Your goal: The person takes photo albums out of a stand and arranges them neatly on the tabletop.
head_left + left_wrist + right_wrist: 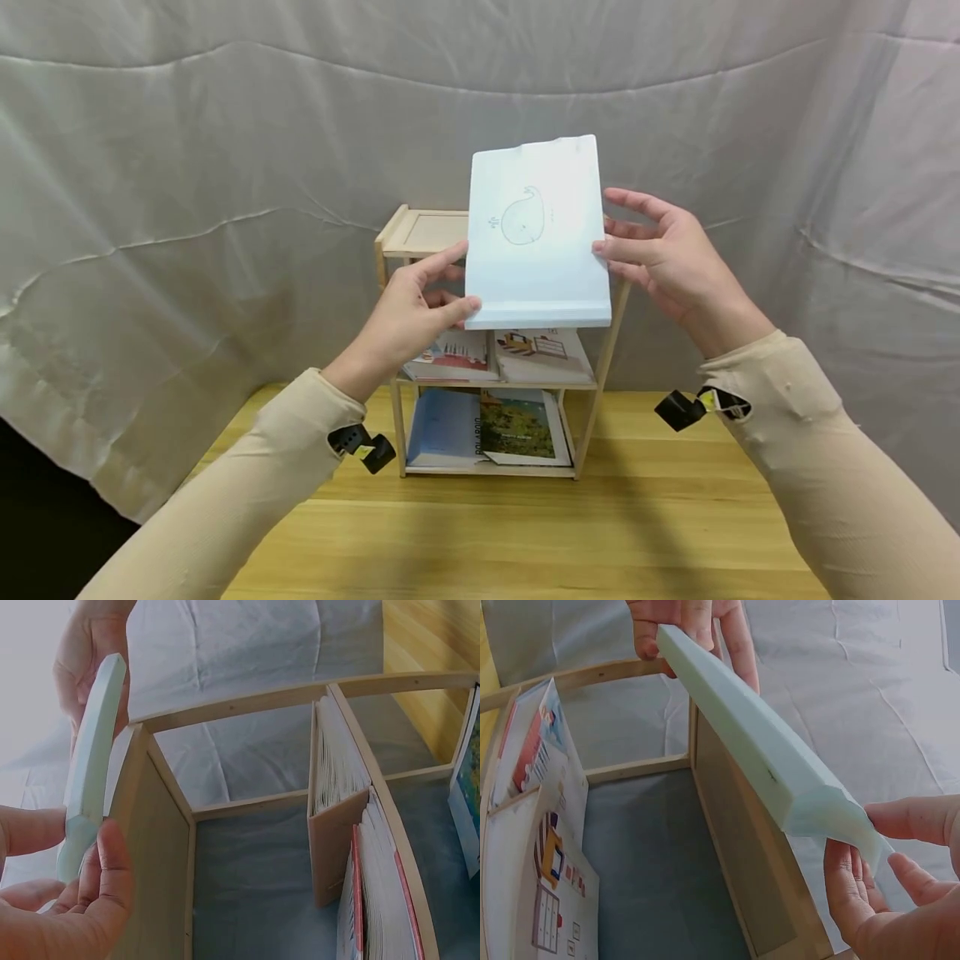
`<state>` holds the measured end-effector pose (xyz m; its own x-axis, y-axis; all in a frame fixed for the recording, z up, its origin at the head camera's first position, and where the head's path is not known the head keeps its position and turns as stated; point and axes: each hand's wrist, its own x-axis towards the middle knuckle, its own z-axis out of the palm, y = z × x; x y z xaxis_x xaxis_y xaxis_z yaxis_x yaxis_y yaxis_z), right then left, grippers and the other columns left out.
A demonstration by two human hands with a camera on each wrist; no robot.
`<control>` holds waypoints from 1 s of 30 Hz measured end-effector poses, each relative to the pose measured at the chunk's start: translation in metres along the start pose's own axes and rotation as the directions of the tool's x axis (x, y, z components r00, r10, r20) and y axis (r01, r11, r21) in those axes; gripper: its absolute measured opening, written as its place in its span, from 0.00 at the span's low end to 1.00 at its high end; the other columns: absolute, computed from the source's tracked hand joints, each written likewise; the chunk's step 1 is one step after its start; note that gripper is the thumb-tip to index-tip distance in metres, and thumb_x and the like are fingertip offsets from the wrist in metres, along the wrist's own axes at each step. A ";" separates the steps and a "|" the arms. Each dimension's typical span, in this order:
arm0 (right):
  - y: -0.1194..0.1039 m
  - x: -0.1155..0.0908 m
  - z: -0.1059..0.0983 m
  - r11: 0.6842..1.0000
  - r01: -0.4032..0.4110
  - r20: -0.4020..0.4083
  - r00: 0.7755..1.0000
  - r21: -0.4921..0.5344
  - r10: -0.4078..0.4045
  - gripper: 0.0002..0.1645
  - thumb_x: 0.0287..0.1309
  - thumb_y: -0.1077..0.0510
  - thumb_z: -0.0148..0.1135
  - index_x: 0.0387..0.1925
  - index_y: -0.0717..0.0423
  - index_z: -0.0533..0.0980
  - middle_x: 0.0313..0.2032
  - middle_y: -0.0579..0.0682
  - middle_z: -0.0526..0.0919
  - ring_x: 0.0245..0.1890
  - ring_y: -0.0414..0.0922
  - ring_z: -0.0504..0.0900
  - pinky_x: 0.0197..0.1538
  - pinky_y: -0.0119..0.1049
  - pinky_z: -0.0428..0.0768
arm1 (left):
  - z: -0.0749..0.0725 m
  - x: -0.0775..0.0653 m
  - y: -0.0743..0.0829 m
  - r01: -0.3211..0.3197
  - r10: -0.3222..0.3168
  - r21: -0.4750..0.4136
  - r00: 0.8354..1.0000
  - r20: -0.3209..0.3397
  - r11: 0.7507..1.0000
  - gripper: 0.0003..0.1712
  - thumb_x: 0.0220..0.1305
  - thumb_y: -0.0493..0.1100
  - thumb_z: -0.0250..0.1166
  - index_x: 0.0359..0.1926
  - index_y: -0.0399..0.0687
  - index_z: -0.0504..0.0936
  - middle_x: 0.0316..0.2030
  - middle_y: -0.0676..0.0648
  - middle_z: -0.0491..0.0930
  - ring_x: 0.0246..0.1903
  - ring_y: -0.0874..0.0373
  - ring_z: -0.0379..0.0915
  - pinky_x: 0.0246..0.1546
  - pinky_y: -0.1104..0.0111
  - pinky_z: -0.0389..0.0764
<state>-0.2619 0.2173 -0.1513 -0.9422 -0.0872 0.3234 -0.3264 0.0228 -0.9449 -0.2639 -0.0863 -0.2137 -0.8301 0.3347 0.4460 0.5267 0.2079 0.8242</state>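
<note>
A pale blue book (536, 271) with a line drawing of a whale on its cover is held up in front of the small wooden shelf's top. My left hand (405, 312) pinches its lower left corner, thumb on the cover and fingers behind. My right hand (675, 258) pinches the right edge, its thumb on the cover side and its other fingers spread behind. The left wrist view shows the book (94, 742) edge-on between thumb and fingers. In the right wrist view the book's spine (727, 727) slants toward the right hand (900, 892), and the cover edge there bends.
The wooden shelf (412, 233) stands on a wood-grain surface (480, 533). Two books (543, 358) lean on its middle level. A blue book (446, 421) and a dark green-covered one (516, 423) lean on the bottom level. Grey cloth (300, 150) hangs behind.
</note>
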 end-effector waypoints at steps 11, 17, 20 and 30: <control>-0.001 0.004 -0.005 1.000 -0.006 -0.017 1.000 -0.022 0.006 0.43 0.64 0.69 0.74 0.76 0.48 0.70 0.64 0.54 0.76 0.60 0.46 0.80 0.48 0.27 0.88 | 0.007 -0.002 -0.001 -0.047 0.047 0.009 0.999 -0.020 0.999 0.44 0.74 0.33 0.69 0.84 0.57 0.63 0.62 0.41 0.82 0.42 0.52 0.86 0.39 0.66 0.88; 0.000 0.005 -0.010 0.999 0.021 -0.012 1.000 0.032 -0.021 0.42 0.63 0.73 0.72 0.75 0.48 0.71 0.57 0.54 0.78 0.54 0.45 0.82 0.46 0.29 0.89 | 0.011 -0.003 -0.002 -0.071 0.071 0.022 0.997 -0.019 0.997 0.44 0.73 0.32 0.69 0.84 0.54 0.63 0.63 0.39 0.80 0.42 0.49 0.87 0.38 0.66 0.88; 0.000 0.005 -0.012 0.999 0.032 -0.011 0.999 0.043 -0.032 0.42 0.62 0.73 0.73 0.74 0.48 0.71 0.53 0.51 0.82 0.51 0.43 0.84 0.45 0.30 0.89 | 0.013 -0.003 -0.002 -0.076 0.077 0.026 0.997 -0.017 0.997 0.44 0.73 0.31 0.69 0.84 0.53 0.63 0.64 0.39 0.79 0.43 0.48 0.88 0.38 0.66 0.88; 0.001 0.002 -0.020 0.999 0.030 -0.031 0.999 0.032 -0.029 0.40 0.60 0.69 0.77 0.71 0.49 0.74 0.55 0.49 0.85 0.53 0.44 0.85 0.45 0.29 0.89 | 0.022 -0.004 -0.008 -0.093 0.093 0.031 0.996 -0.012 0.995 0.44 0.73 0.32 0.69 0.84 0.53 0.63 0.65 0.38 0.78 0.45 0.47 0.88 0.34 0.68 0.82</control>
<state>-0.2657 0.2375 -0.1507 -0.9341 -0.0571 0.3524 -0.3523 -0.0113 -0.9358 -0.2610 -0.0690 -0.2299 -0.7798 0.3411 0.5250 0.6067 0.2044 0.7682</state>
